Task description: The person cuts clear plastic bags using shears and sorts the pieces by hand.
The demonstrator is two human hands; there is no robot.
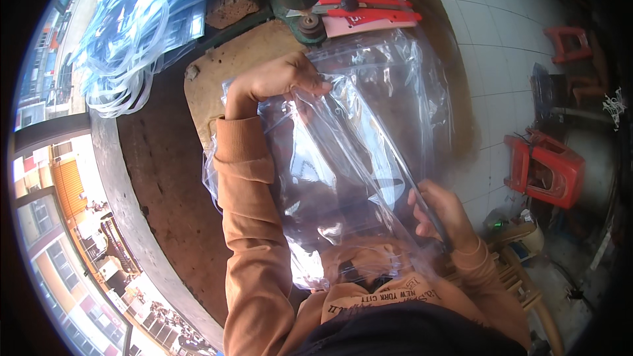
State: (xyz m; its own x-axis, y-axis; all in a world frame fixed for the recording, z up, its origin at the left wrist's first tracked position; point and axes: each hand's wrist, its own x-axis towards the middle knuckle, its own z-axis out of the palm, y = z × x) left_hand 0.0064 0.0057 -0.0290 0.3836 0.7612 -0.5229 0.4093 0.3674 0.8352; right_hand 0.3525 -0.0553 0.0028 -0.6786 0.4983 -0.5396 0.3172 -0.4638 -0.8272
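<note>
Bright daylight from the left washes out the street scene at the rim, throws white glare streaks across the clear plastic bag (356, 138) and leaves the tiled floor (488, 46) softer, while fisheye curvature bends all edges inside a black circular border, with slight blur throughout.

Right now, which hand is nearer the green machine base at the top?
Left. The left hand grips the clear bag just below the machine base; the right hand holds the bag's near edge, far lower.
</note>
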